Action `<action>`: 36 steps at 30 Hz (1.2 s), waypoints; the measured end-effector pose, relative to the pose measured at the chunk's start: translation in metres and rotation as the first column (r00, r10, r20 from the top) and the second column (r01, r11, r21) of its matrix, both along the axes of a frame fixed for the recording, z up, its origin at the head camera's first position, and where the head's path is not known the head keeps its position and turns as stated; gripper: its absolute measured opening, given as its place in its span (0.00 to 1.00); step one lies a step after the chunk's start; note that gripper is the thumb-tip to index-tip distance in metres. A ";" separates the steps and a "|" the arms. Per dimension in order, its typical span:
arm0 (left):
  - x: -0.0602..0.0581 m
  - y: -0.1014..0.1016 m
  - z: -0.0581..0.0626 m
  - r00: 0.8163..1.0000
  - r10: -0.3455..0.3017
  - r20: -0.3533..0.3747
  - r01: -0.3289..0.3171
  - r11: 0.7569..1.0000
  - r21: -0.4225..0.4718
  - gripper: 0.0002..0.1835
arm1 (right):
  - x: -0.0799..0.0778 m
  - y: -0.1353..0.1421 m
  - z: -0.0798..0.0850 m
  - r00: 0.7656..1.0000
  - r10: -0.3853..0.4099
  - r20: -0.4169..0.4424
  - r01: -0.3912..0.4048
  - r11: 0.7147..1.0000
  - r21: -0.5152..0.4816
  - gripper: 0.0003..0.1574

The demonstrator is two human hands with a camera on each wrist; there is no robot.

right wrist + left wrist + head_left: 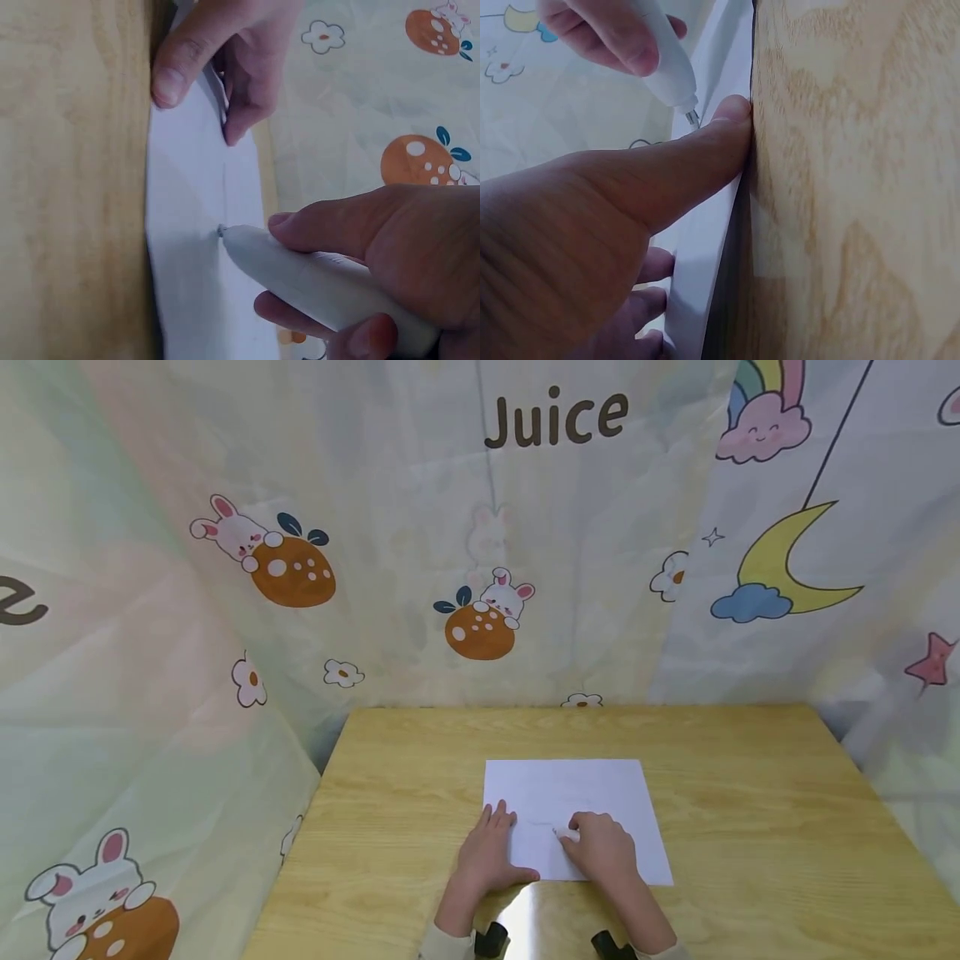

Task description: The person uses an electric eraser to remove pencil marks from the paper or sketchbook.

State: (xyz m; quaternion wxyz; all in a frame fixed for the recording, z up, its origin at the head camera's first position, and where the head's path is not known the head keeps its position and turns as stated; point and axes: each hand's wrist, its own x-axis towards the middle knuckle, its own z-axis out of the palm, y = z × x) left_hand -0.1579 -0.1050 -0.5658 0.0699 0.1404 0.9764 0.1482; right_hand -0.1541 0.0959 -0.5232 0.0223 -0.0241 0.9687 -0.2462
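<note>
A sheet of white paper (577,785) lies on the wooden table in the head view. My left hand (487,853) rests flat on its left side, fingers spread, with the thumb (727,120) pressing the near edge. My right hand (606,847) grips a thick white pen-shaped tool (300,277) between thumb and curled fingers. Its short metal tip (221,231) points down at the paper, around the middle of the sheet. A faint line (538,823) shows on the paper left of the tip. In the left wrist view the thumb partly covers the tip's end.
The light wooden table (405,793) extends around the paper on all sides. Behind it and to the left hangs a printed cloth (390,527) with rabbits, fruit and flowers. A black device (491,939) sits at the left wrist, another (611,946) at the right.
</note>
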 end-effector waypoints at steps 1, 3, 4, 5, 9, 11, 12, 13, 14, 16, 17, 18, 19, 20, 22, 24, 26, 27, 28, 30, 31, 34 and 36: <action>0.001 0.000 -0.001 1.000 -0.003 -0.008 0.003 1.000 0.004 0.56 | 0.002 0.000 -0.002 1.000 -0.008 0.000 0.008 1.000 -0.005 0.12; 0.002 0.001 -0.002 1.000 -0.001 -0.025 0.001 1.000 0.007 0.56 | 0.004 0.000 -0.006 1.000 -0.021 -0.012 0.021 1.000 -0.016 0.12; 0.002 0.001 -0.003 1.000 0.002 -0.031 -0.002 1.000 0.008 0.56 | 0.004 -0.001 -0.008 0.999 -0.025 -0.022 0.024 0.999 -0.024 0.12; 0.003 0.002 -0.004 0.999 0.004 -0.034 -0.004 1.000 0.009 0.56 | 0.005 -0.001 -0.010 0.999 -0.025 -0.031 0.024 0.999 -0.030 0.13; 0.003 0.000 -0.005 1.000 0.006 -0.006 -0.006 1.000 0.003 0.57 | 0.004 -0.004 -0.010 0.999 -0.029 -0.031 0.028 0.999 -0.021 0.13; 0.002 0.000 -0.005 1.000 0.004 -0.008 -0.004 1.000 0.011 0.57 | 0.004 -0.005 -0.009 0.999 -0.034 -0.031 0.033 0.999 -0.015 0.12; 0.002 0.000 -0.004 1.000 0.005 -0.011 -0.005 1.000 0.016 0.57 | 0.004 -0.005 -0.007 0.999 -0.032 -0.035 0.031 0.999 -0.015 0.12; 0.001 0.000 -0.003 1.000 0.006 -0.014 -0.006 1.000 0.019 0.57 | 0.004 -0.006 -0.007 0.999 -0.030 -0.038 0.030 0.999 -0.013 0.12; 0.002 -0.001 -0.002 1.000 0.010 -0.016 -0.009 1.000 0.024 0.57 | 0.003 -0.006 -0.007 0.999 -0.025 -0.041 0.025 1.000 -0.016 0.12; 0.002 -0.001 0.000 1.000 0.015 -0.012 -0.015 1.000 0.028 0.56 | 0.003 -0.008 -0.008 0.999 -0.010 -0.044 0.009 1.000 -0.019 0.12; 0.003 -0.001 0.001 1.000 0.016 -0.006 -0.016 0.999 0.029 0.56 | 0.003 -0.008 -0.008 0.999 -0.008 -0.045 0.008 1.000 -0.019 0.12; 0.003 -0.001 0.001 1.000 0.013 -0.003 -0.013 1.000 0.027 0.56 | 0.003 -0.008 -0.008 0.999 -0.010 -0.043 0.010 1.000 -0.018 0.12; 0.003 -0.001 0.001 1.000 0.010 -0.003 -0.010 1.000 0.025 0.56 | 0.003 -0.008 -0.008 0.999 -0.020 -0.038 0.019 1.000 -0.017 0.12; 0.003 -0.001 0.002 1.000 0.005 -0.005 -0.005 1.000 0.026 0.56 | 0.004 -0.008 -0.008 0.999 -0.027 -0.033 0.027 0.999 -0.020 0.12; 0.003 -0.001 0.002 1.000 -0.005 -0.006 0.005 1.000 0.019 0.56 | 0.005 -0.008 -0.008 0.998 -0.052 -0.028 0.051 0.998 -0.026 0.12; 0.001 0.000 0.001 1.000 -0.011 -0.016 0.012 1.000 0.004 0.56 | 0.005 -0.009 -0.007 0.997 -0.067 -0.031 0.065 0.997 -0.039 0.12; -0.001 0.000 0.001 1.000 -0.014 -0.018 0.014 1.000 -0.006 0.56 | 0.004 -0.009 -0.006 0.997 -0.072 -0.033 0.071 0.996 -0.045 0.13; -0.002 0.000 0.001 1.000 -0.017 -0.020 0.016 1.000 -0.012 0.56 | 0.003 -0.010 -0.005 0.997 -0.074 -0.032 0.073 0.996 -0.043 0.13; -0.003 0.000 0.001 1.000 -0.018 -0.022 0.018 1.000 -0.017 0.55 | 0.003 -0.010 -0.003 0.997 -0.074 -0.033 0.073 0.996 -0.042 0.13; -0.004 0.000 0.001 0.999 -0.023 -0.029 0.023 1.000 -0.012 0.55 | 0.003 -0.010 -0.001 0.997 -0.076 -0.032 0.075 0.997 -0.032 0.13; -0.004 0.000 0.001 0.999 -0.023 -0.028 0.023 1.000 -0.012 0.55 | 0.003 -0.010 0.000 0.997 -0.076 -0.031 0.075 0.997 -0.029 0.13; -0.003 0.000 -0.001 1.000 -0.021 -0.017 0.021 1.000 -0.018 0.56 | 0.003 -0.010 -0.001 0.997 -0.071 -0.033 0.070 0.997 -0.033 0.13; -0.002 0.000 -0.003 1.000 -0.016 -0.013 0.016 1.000 -0.020 0.56 | 0.002 -0.009 -0.003 0.997 -0.074 -0.032 0.073 0.997 -0.036 0.13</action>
